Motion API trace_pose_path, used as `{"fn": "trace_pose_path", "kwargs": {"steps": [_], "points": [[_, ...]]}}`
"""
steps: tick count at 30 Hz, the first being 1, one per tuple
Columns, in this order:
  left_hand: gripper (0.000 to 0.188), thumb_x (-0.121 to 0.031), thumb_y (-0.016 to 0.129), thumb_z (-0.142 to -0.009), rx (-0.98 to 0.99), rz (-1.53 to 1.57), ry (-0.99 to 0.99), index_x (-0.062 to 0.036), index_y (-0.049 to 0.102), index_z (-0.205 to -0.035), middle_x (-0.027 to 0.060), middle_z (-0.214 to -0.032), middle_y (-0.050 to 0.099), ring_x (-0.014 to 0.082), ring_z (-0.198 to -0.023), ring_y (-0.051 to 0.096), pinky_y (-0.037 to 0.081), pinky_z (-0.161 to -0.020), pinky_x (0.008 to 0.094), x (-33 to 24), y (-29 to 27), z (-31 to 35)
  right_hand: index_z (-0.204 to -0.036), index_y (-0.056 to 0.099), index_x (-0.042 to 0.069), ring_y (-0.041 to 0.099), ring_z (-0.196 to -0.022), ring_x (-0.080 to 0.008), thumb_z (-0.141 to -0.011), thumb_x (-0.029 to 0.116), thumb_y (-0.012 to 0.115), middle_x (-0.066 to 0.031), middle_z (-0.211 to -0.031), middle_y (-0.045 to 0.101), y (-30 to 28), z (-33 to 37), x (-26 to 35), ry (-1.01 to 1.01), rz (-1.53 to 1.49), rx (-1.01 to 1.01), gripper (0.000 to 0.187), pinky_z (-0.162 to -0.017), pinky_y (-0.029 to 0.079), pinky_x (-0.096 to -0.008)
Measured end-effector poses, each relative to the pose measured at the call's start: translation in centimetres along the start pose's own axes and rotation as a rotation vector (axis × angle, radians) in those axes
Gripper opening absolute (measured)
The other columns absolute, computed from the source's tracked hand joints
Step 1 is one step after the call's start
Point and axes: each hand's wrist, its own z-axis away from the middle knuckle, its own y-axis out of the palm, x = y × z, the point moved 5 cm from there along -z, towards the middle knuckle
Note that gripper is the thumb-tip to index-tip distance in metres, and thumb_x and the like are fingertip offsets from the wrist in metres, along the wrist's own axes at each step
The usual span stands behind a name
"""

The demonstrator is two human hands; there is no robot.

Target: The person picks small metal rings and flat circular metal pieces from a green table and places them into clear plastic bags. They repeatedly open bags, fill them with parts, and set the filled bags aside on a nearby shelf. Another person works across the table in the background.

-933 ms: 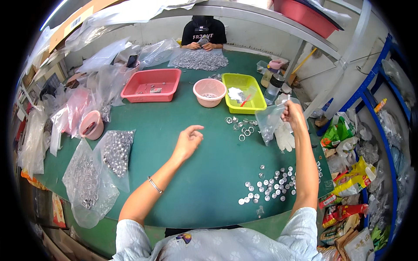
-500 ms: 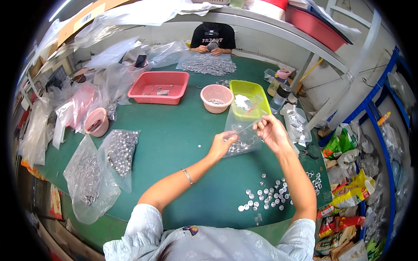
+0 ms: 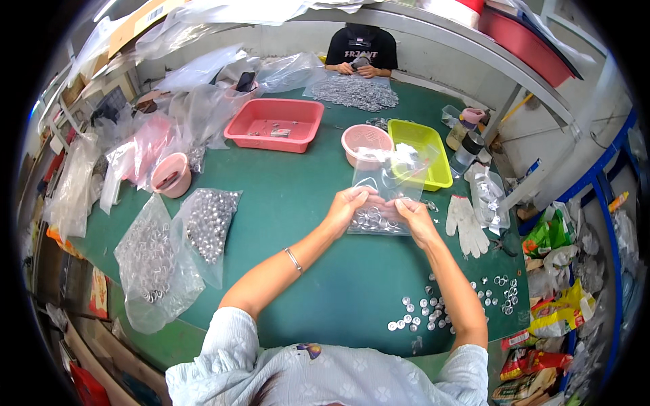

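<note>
A clear plastic bag (image 3: 379,221) with silvery metal rings in its lower part is held up over the table in front of me. My left hand (image 3: 349,206) grips its left side, fingers pressed on the film. On its right side my right hand (image 3: 412,215) pinches the film between thumb and fingers. The bag's upper part overlaps the pink round basket (image 3: 359,142) and the lime-green tray (image 3: 440,166) behind it. Below my right forearm, small round silvery metal pieces (image 3: 424,311) lie loose, with several rings (image 3: 509,298) to their right.
At left lie clear bags of rings (image 3: 145,250) and of shiny beads (image 3: 208,223), near a pink cup (image 3: 171,174). A red tray (image 3: 274,125) stands farther back. A white glove (image 3: 466,227) lies at right. Across the table a person (image 3: 361,54) sits behind a metal heap (image 3: 355,92).
My right hand has come down and left from the bag's upper edge to its side, near my left hand. The bag hangs more upright. The white glove now shows, and the view has shifted.
</note>
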Motion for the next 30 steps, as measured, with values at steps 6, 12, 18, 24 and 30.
{"fn": "trace_pose_path", "kwargs": {"steps": [6, 12, 18, 24, 30], "points": [[0.027, -0.015, 0.058, -0.089, -0.239, -0.115, 0.144, 0.0010, 0.058, -0.111, 0.0107, -0.104, 0.064, 0.0187, -0.097, 0.061, 0.048, -0.088, 0.0319, -4.9, -5.7, -4.6, -0.103, 0.057, -0.005, 0.062, -0.095, -0.0236, -0.098, 0.022, 0.042, -0.0173, -0.102, 0.064, 2.7, -5.3, -1.3, -0.190, -0.145, -0.173, 0.032, -0.088, 0.048, -0.0346], [0.036, -0.008, 0.055, -0.089, -0.548, -0.231, 0.512, -0.0036, 0.052, -0.124, 0.0087, -0.122, 0.056, 0.0164, -0.111, 0.053, 0.041, -0.090, 0.0275, -10.2, -9.0, -5.5, -0.110, 0.052, -0.005, 0.056, -0.107, -0.0282, -0.099, 0.025, 0.039, -0.0201, -0.113, 0.058, 5.3, -13.0, -3.7, -0.407, -0.543, -0.243, 0.035, -0.095, 0.043, -0.0402], [0.040, -0.003, 0.052, -0.087, -0.626, -0.276, 0.196, 0.0001, 0.048, -0.126, 0.0131, -0.125, 0.054, 0.0206, -0.115, 0.051, 0.043, -0.090, 0.0284, -4.8, -12.3, -0.5, -0.121, 0.052, -0.003, 0.055, -0.107, -0.0238, -0.099, 0.026, 0.040, -0.0142, -0.116, 0.058, 5.3, -15.6, -10.4, -0.217, -0.184, -0.432, 0.039, -0.096, 0.040, -0.0346], [0.050, -0.003, 0.053, -0.085, -0.582, -0.263, 0.105, 0.0006, 0.038, -0.133, 0.0147, -0.131, 0.048, 0.0226, -0.116, 0.051, 0.044, -0.090, 0.0302, -4.0, -11.9, 1.7, -0.112, 0.055, -0.002, 0.059, -0.102, -0.0230, -0.100, 0.028, 0.036, -0.0144, -0.114, 0.060, 6.0, -13.9, -6.4, -0.213, -0.085, -0.279, 0.038, -0.091, 0.046, -0.0361], [0.078, -0.021, 0.071, -0.079, -0.405, -0.358, 0.141, -0.0008, 0.026, -0.139, 0.0178, -0.130, 0.047, 0.0248, -0.118, 0.049, 0.041, -0.096, 0.0352, -9.2, -11.3, 7.6, -0.105, 0.052, -0.005, 0.059, -0.104, -0.0312, -0.099, 0.028, 0.036, -0.0228, -0.111, 0.059, 13.2, -6.9, 2.9, -0.265, -0.209, 0.153, 0.038, -0.091, 0.047, -0.0409]]}}
